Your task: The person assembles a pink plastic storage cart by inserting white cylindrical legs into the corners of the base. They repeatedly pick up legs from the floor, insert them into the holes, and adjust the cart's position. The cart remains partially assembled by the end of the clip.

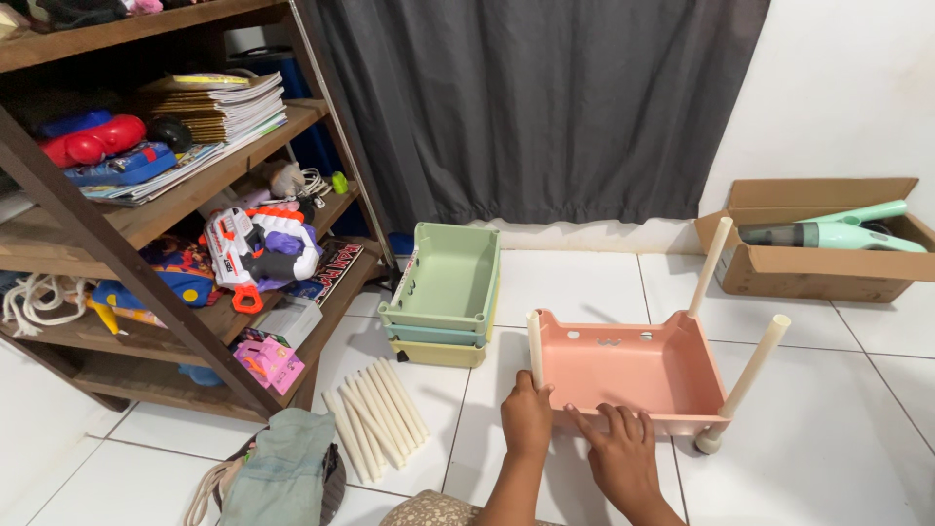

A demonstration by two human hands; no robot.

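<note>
Down on the white tiled floor, a shallow pink plastic tray sits with cream plastic rods standing at its corners: one rod at the near left corner, one at the far right corner and one leaning at the near right corner, whose foot touches the tiles. The left hand has its grip wrapped closed around the lower part of the near left rod, fingers hidden behind it. The right hand lies just beside it with its fingers spread flat along the tray's near rim, pressing on it rather than pinching anything.

Behind the pink tray and to its left stands a stack of three plastic trays, green on top, then blue, then yellow. Near the stack, a loose row of cream plastic rods lies side by side on the floor. A pale green cloth bag lies at the bottom edge, left of the person's arms.

A brown wooden shelf unit fills the left side, holding a pile of notebooks, a white and orange toy blaster and other toys. A dark grey curtain hangs against the wall. Well apart at the right, an open cardboard box holds a mint-green handheld vacuum.
</note>
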